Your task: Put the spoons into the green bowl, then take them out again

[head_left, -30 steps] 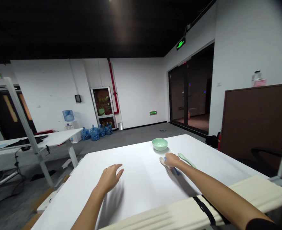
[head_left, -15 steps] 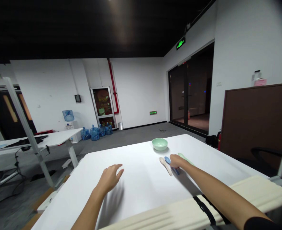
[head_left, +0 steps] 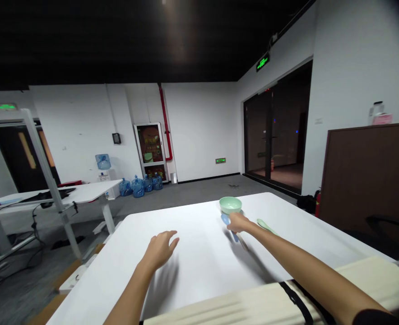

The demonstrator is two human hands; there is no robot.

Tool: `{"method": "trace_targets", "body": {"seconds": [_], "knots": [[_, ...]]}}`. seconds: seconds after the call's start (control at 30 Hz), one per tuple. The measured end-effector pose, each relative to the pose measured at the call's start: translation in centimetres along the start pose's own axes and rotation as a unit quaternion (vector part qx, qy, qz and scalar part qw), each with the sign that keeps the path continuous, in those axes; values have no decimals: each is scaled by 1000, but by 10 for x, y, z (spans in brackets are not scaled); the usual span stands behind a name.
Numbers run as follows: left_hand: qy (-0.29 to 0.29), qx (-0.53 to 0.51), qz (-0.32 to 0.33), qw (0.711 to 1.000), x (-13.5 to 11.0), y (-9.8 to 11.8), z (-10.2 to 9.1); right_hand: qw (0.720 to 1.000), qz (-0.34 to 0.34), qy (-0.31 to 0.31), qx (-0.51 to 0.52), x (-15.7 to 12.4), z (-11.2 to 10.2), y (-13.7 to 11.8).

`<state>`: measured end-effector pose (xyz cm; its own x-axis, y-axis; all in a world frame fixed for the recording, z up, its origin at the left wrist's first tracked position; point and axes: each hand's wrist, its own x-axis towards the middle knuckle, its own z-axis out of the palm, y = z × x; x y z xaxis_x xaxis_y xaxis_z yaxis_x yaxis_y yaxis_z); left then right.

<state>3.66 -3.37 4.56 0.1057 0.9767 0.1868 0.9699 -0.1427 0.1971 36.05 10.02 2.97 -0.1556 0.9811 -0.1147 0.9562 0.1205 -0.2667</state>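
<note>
My right hand [head_left: 238, 222] is closed on a blue spoon [head_left: 226, 220], held just above the white table [head_left: 199, 262] and close to a pale green bowl [head_left: 230, 205]. A beige spoon [head_left: 243, 242] lies on the table under my right wrist, mostly hidden. A green spoon [head_left: 263, 224] lies to the right of that hand. My left hand [head_left: 159, 249] rests flat on the table with its fingers spread, holding nothing.
A cream padded strip [head_left: 355, 280] with a black strap runs along the table's near edge. A dark brown cabinet [head_left: 368, 176] stands to the right. Another white desk [head_left: 60, 194] stands at the left, with water bottles [head_left: 141, 186] by the far wall.
My right hand has picked up the blue spoon from the table and moved it left and away, toward the green bowl. The view has shifted slightly. My left hand stays put.
</note>
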Motion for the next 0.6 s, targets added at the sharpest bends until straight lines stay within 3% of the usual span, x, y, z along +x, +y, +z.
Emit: {"method": "trace_targets", "body": {"seconds": [0.37,0.6], "knots": [[7,-2,1,1000,0,-3,2,999,-24,-48,9,6,40,-62],[5,-3,-1,1000,-2,-2,0,999,-18,-45,-1,4,61,-76]]}}
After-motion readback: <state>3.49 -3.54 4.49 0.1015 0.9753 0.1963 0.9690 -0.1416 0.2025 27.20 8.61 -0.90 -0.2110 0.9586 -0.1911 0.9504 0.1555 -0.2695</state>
